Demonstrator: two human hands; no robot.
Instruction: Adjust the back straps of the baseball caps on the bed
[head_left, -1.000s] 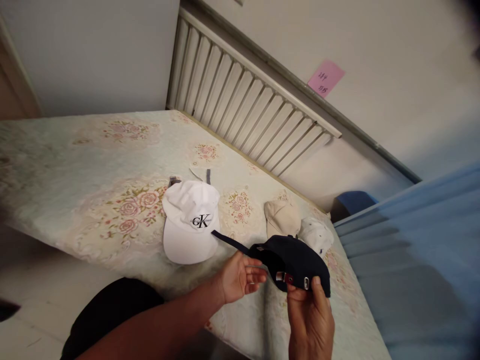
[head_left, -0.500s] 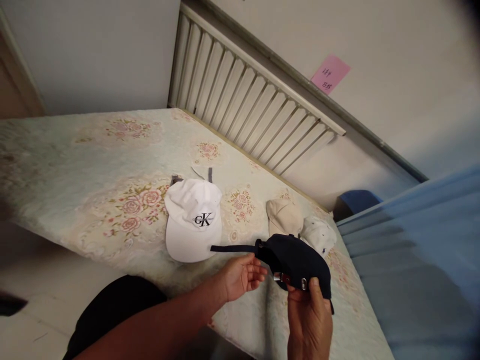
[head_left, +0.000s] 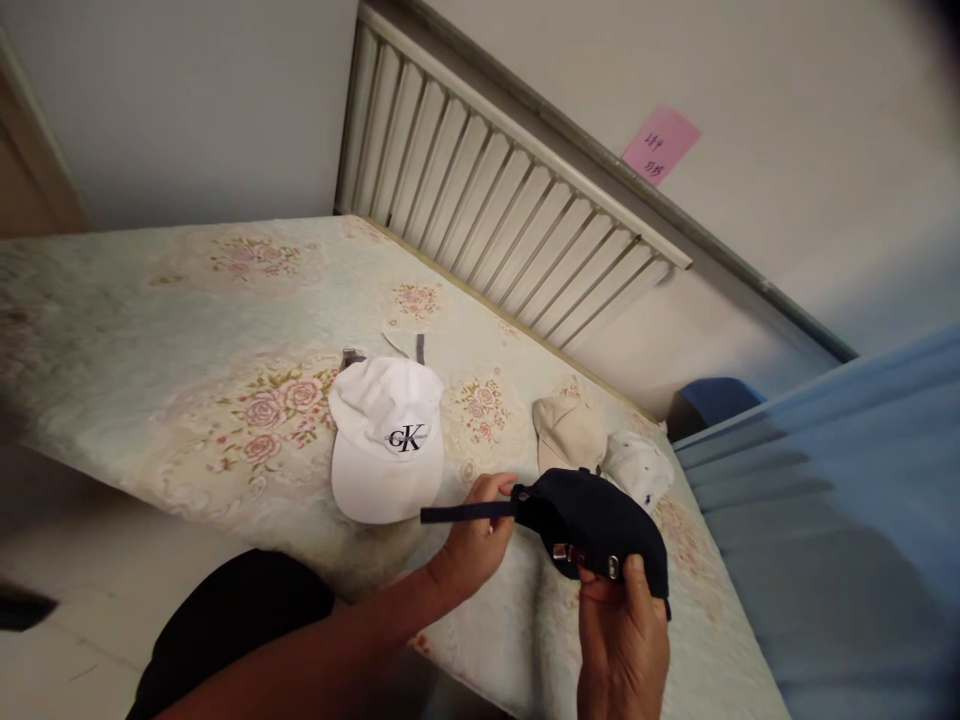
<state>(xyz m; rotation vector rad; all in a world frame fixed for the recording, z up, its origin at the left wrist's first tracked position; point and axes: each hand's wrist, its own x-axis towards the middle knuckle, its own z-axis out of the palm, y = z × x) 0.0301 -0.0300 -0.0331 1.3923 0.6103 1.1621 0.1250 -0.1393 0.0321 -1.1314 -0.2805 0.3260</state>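
My right hand (head_left: 622,635) grips a dark navy cap (head_left: 600,515) by its lower side, thumb on the outside. The cap's back opening faces left, with a metal buckle (head_left: 560,552) on one side of it. From the other side a loose strap (head_left: 466,512) sticks out to the left. My left hand (head_left: 480,530) is closed at the root of this strap, fingertips against the cap's edge; the strap crosses in front of the fingers. Left of it, a white cap (head_left: 386,430) with black lettering lies brim toward me, its strap ends spread behind.
A beige cap (head_left: 566,430) and an off-white cap (head_left: 637,468) lie behind the navy one on the flowered cloth (head_left: 225,310). A radiator (head_left: 495,190) lines the wall beyond. A blue curtain (head_left: 847,520) hangs at the right; a pink note (head_left: 660,145) is on the wall.
My left hand has risen from below the strap to its root, and its fingers have closed there. The navy cap has shifted slightly right, its strap end a little lower.
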